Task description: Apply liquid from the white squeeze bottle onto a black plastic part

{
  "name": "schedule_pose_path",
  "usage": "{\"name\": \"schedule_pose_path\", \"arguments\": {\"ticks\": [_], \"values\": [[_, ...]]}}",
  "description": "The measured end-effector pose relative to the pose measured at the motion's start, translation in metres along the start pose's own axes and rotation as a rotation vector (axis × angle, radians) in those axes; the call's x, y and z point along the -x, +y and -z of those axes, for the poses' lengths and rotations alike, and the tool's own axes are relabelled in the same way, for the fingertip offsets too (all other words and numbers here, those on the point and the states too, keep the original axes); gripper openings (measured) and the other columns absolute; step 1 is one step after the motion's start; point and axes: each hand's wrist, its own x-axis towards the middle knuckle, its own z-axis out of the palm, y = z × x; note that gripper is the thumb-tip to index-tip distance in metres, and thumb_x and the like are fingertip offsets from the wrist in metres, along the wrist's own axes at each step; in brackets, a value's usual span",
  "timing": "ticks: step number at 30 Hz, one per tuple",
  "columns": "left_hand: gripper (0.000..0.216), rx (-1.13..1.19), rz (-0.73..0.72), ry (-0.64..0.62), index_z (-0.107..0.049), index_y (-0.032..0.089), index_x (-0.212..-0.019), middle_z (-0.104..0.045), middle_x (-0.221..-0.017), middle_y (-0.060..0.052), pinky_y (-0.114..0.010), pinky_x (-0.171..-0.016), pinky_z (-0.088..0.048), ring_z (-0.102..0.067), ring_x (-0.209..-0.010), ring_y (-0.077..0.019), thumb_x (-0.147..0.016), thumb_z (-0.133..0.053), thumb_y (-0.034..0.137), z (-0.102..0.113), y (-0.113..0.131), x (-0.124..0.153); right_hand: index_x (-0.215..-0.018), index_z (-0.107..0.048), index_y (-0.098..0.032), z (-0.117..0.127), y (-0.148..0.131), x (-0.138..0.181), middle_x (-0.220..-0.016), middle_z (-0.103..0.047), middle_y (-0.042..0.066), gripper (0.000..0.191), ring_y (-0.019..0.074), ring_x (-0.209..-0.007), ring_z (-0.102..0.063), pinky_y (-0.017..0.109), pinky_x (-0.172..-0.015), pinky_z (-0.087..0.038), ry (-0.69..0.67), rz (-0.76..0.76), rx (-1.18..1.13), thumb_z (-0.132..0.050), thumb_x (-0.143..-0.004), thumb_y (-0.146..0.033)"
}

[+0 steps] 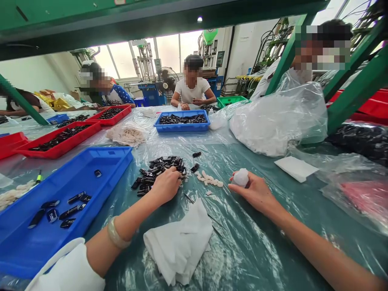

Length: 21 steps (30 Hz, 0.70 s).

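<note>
My left hand (165,186) rests on a pile of small black parts (157,167) in the middle of the plastic-covered table, its fingers curled down among them; what it grips is hidden. My right hand (254,192) holds a small white wad (241,177) between thumb and fingers. Between the hands lies a row of small white pieces (209,180). A folded white cloth (178,242) lies near my left forearm, with a thin dark tool (189,198) beside it.
A blue tray (115,155) with several black parts sits at my left. Red trays (60,147) and another blue tray (182,126) hold more parts further away. Large plastic bags (279,117) stand at right, with a white pad (295,167). People sit across the table.
</note>
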Motion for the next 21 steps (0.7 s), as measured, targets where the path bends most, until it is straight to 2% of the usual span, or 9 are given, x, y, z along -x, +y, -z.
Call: {"name": "schedule_pose_path", "arguments": {"ticks": [4, 6, 8, 11, 13, 15, 21], "values": [[0.025, 0.298, 0.045, -0.045, -0.058, 0.014, -0.09, -0.063, -0.08, -0.007, -0.03, -0.066, -0.048, -0.06, -0.071, -0.0169, -0.085, -0.04, 0.03, 0.008, 0.009, 0.014, -0.088, -0.054, -0.017, 0.004, -0.028, 0.015, -0.08, -0.063, 0.004, 0.03, 0.0199, -0.07, -0.059, 0.032, -0.062, -0.049, -0.03, 0.026, -0.036, -0.06, -0.073, -0.043], [0.03, 0.498, 0.068, -0.1, -0.054, 0.012, -0.097, -0.067, -0.084, -0.009, -0.026, -0.061, -0.05, -0.062, -0.066, -0.0141, -0.087, -0.038, 0.034, 0.01, 0.016, 0.024, -0.088, -0.052, -0.018, 0.003, -0.045, 0.024, -0.077, -0.06, 0.003, 0.029, 0.0173, -0.066, -0.057, 0.029, -0.057, -0.048, -0.102, 0.058, -0.102, -0.058, -0.075, -0.044], [0.027, 0.846, 0.138, -0.176, -0.055, 0.011, -0.094, -0.068, -0.086, -0.011, -0.023, -0.06, -0.05, -0.063, -0.065, -0.0124, -0.084, -0.047, 0.034, 0.009, 0.021, 0.034, -0.09, -0.051, -0.018, 0.0, -0.06, 0.032, -0.076, -0.059, 0.002, 0.028, 0.0162, -0.065, -0.057, 0.028, -0.057, -0.048, -0.183, 0.09, -0.203, -0.056, -0.077, -0.042], [0.025, 1.273, 0.249, -0.264, -0.058, 0.01, -0.092, -0.068, -0.082, -0.009, -0.02, -0.059, -0.05, -0.063, -0.061, -0.0108, -0.075, -0.063, 0.028, 0.006, 0.023, 0.044, -0.1, -0.05, -0.019, -0.006, -0.076, 0.039, -0.09, -0.061, 0.006, 0.03, 0.0188, -0.079, -0.059, 0.03, -0.066, -0.05, -0.271, 0.119, -0.292, -0.057, -0.078, -0.038], [0.029, 1.335, 0.268, -0.281, -0.059, 0.01, -0.098, -0.069, -0.083, -0.01, -0.021, -0.061, -0.05, -0.064, -0.063, -0.0115, -0.073, -0.066, 0.024, 0.004, 0.021, 0.049, -0.106, -0.048, -0.019, -0.009, -0.083, 0.039, -0.099, -0.061, 0.008, 0.033, 0.0202, -0.085, -0.059, 0.032, -0.069, -0.05, -0.3, 0.124, -0.299, -0.057, -0.078, -0.034], [0.031, 1.349, 0.267, -0.298, -0.059, 0.01, -0.101, -0.069, -0.086, -0.011, -0.022, -0.063, -0.051, -0.066, -0.067, -0.0131, -0.074, -0.065, 0.022, 0.002, 0.019, 0.053, -0.109, -0.046, -0.02, -0.013, -0.087, 0.037, -0.099, -0.062, 0.008, 0.035, 0.0198, -0.082, -0.06, 0.032, -0.066, -0.05, -0.303, 0.112, -0.278, -0.058, -0.078, -0.031], [0.028, 1.442, 0.293, -0.304, -0.062, 0.01, -0.096, -0.069, -0.084, -0.011, -0.023, -0.063, -0.052, -0.066, -0.068, -0.015, -0.071, -0.067, 0.021, 0.0, 0.016, 0.062, -0.087, -0.055, -0.019, -0.023, -0.093, 0.024, -0.085, -0.063, 0.004, 0.019, 0.0181, -0.074, -0.057, 0.028, -0.06, -0.048, -0.273, 0.131, -0.116, -0.061, -0.073, -0.03]]}}
